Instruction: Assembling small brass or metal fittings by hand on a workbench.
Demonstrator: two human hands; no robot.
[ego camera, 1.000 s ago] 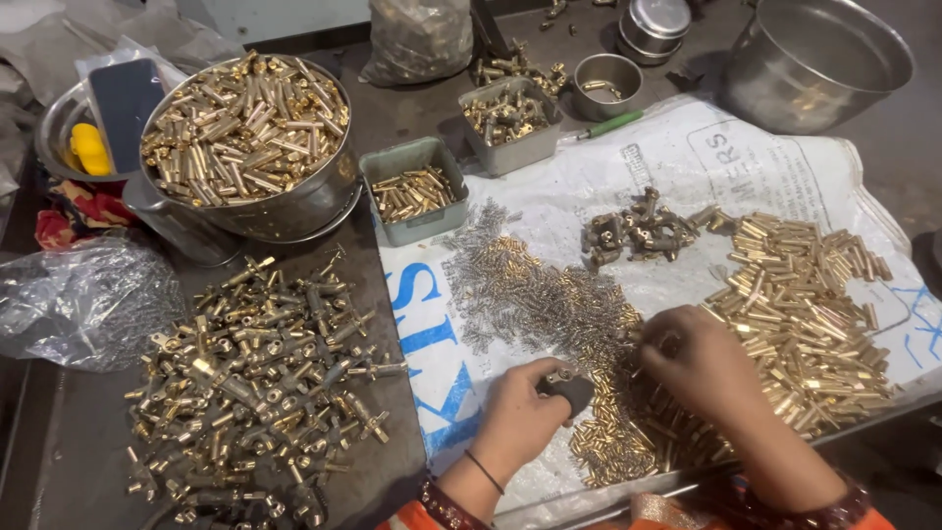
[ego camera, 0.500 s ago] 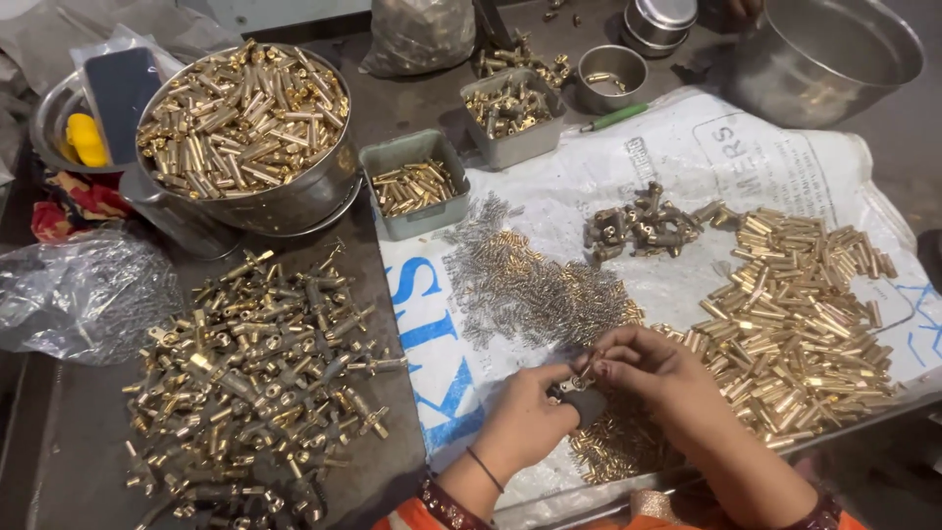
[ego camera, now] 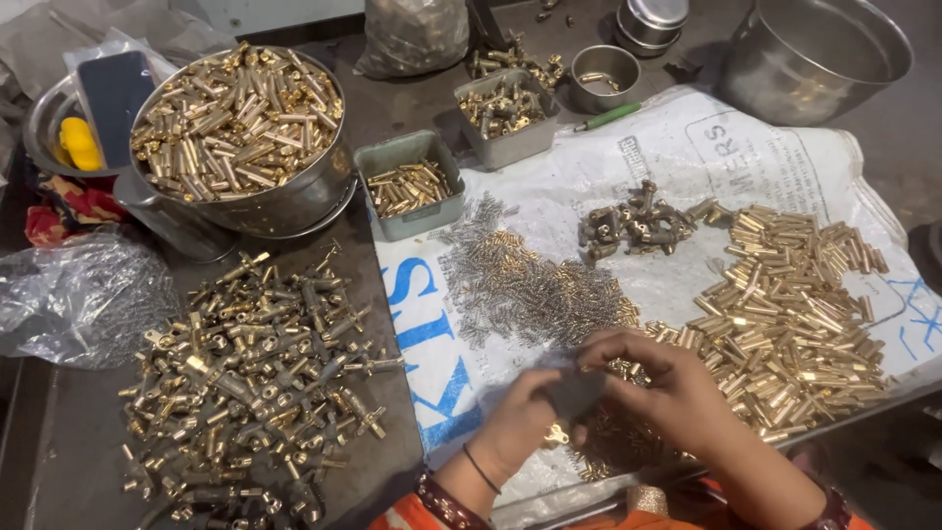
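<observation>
Both hands meet low at centre. Left hand (ego camera: 518, 424) pinches a small dark part (ego camera: 576, 391) between narrow fingers; right hand (ego camera: 667, 385) curls its fingers onto the same part, what they grip hidden. Springs (ego camera: 530, 290) and brass sleeves (ego camera: 785, 314) lie sorted on the white sack (ego camera: 687, 147), within reach. Finished brass fittings (ego camera: 255, 383) are heaped left on the surface (ego camera: 392, 79), apart from loose stock.

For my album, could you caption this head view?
Both hands pinch a small dark part above brass pieces on a white sack.
</observation>
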